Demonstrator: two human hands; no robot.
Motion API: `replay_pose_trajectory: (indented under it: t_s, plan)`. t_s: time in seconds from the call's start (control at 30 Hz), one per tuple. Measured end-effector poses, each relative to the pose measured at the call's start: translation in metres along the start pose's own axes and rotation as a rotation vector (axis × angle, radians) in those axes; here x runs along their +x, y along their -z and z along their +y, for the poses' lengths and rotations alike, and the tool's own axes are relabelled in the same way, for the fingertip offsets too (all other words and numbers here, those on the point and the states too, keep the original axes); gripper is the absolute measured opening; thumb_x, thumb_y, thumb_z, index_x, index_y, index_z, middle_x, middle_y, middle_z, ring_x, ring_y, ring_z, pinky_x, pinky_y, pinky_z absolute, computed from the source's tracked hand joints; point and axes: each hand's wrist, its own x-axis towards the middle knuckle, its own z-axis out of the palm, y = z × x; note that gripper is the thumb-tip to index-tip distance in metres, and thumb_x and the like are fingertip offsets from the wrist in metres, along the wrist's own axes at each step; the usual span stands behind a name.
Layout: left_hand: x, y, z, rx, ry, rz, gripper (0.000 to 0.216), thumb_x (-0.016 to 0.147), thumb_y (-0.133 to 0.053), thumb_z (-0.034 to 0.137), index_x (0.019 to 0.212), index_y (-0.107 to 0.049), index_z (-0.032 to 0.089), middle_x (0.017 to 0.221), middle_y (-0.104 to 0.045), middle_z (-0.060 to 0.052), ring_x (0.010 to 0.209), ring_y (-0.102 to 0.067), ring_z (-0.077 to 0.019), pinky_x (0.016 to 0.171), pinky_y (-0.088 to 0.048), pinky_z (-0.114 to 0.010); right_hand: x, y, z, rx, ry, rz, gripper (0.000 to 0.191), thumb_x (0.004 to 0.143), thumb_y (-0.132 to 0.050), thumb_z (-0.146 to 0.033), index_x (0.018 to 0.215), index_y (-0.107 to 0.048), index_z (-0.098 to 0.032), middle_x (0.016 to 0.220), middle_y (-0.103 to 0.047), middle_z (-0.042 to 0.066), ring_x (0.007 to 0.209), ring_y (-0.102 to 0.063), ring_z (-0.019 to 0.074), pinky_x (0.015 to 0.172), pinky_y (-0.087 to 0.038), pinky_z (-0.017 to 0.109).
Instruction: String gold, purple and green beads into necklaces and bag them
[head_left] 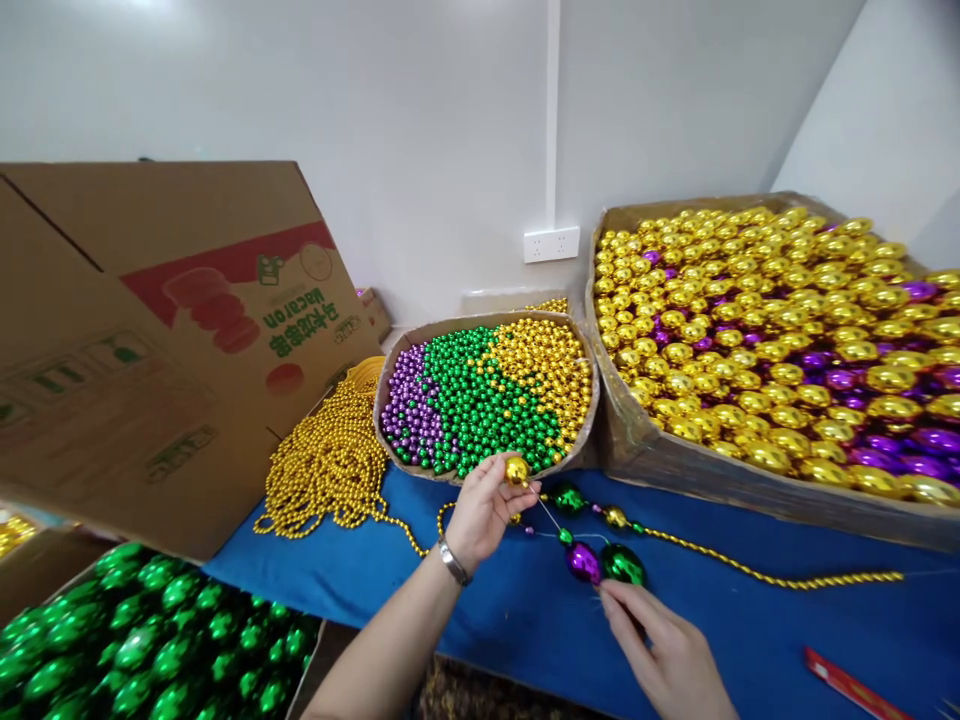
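I'm pinching a gold bead (516, 470) in my left hand (480, 512), by the bead tray's (487, 322) front rim. My right hand (667, 655) is touching a green bead (622, 565) near the worktop's (750, 640) front edge; I cannot tell whether it is gripping.

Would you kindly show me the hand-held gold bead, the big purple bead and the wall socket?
gold bead (516, 470), head view, shiny front.
big purple bead (582, 561), head view, middle.
wall socket (551, 244), head view, faceplate middle.

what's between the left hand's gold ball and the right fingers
head view: from the gold ball a thin thread, strung with a small green bead, a purple ball and a green ball
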Motion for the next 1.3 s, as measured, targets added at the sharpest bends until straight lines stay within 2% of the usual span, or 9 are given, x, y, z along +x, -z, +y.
replay_pose_trajectory:
  t_s: [0.33,0.6,0.73,0.93,1.13,1.3]
  plan:
    - [-0.001,0.002,-0.003,-0.011,0.010,0.015,0.033,0.080,-0.064,0.038,0.099,-0.059,0.012,0.088,-0.065,-0.008,0.080,-0.069,-0.0221,0.067,-0.055,-0.028,0.002,0.002,-0.001,-0.014,0.006,0.001,0.027,0.091,-0.044,-0.034,0.087,-0.068,-0.022,0.084,-0.073,0.004,0.073,-0.070,0.0161,0.066,-0.056,0.020]
    - [-0.013,-0.002,-0.013,0.154,-0.099,-0.111,0.034,0.077,-0.069,0.032,0.104,-0.060,0.014,0.093,-0.064,-0.007,0.083,-0.067,-0.0201,0.073,-0.054,-0.030,0.001,-0.001,-0.003,0.040,-0.040,-0.016,0.024,0.091,-0.045,-0.033,0.090,-0.066,-0.021,0.083,-0.073,0.004,0.068,-0.070,0.0147,0.062,-0.055,0.017]
    - [-0.015,0.000,-0.018,0.113,-0.066,-0.148,0.033,0.077,-0.069,0.032,0.103,-0.060,0.014,0.094,-0.064,-0.007,0.083,-0.066,-0.0197,0.074,-0.053,-0.031,0.001,-0.003,-0.002,0.060,-0.051,-0.041,0.022,0.091,-0.045,-0.032,0.090,-0.065,-0.021,0.076,-0.072,0.002,0.062,-0.069,0.0136,0.057,-0.054,0.015]
    - [-0.013,0.007,-0.020,0.091,-0.023,-0.134,0.035,0.075,-0.070,0.034,0.102,-0.061,0.013,0.088,-0.065,-0.007,0.080,-0.067,-0.0208,0.070,-0.053,-0.030,0.000,-0.007,0.001,-0.082,0.122,0.093,0.019,0.090,-0.046,-0.028,0.093,-0.064,-0.020,0.084,-0.073,0.004,0.071,-0.070,0.0166,0.066,-0.054,0.021]
    - [-0.017,0.009,-0.021,0.178,-0.100,-0.102,0.036,0.073,-0.072,0.032,0.102,-0.062,0.014,0.090,-0.065,-0.007,0.078,-0.066,-0.0180,0.070,-0.053,-0.029,-0.002,-0.012,0.001,-0.081,0.095,0.053,0.018,0.091,-0.045,-0.026,0.094,-0.062,-0.020,0.083,-0.072,0.003,0.069,-0.070,0.0147,0.065,-0.053,0.019]
    - [-0.021,0.011,-0.020,0.156,-0.087,-0.140,0.035,0.074,-0.071,0.033,0.103,-0.062,0.015,0.092,-0.066,-0.008,0.078,-0.066,-0.0186,0.071,-0.053,-0.031,-0.006,-0.015,0.006,-0.110,0.145,0.107,0.017,0.090,-0.047,-0.026,0.095,-0.062,-0.019,0.084,-0.072,0.004,0.071,-0.070,0.0157,0.069,-0.053,0.021]
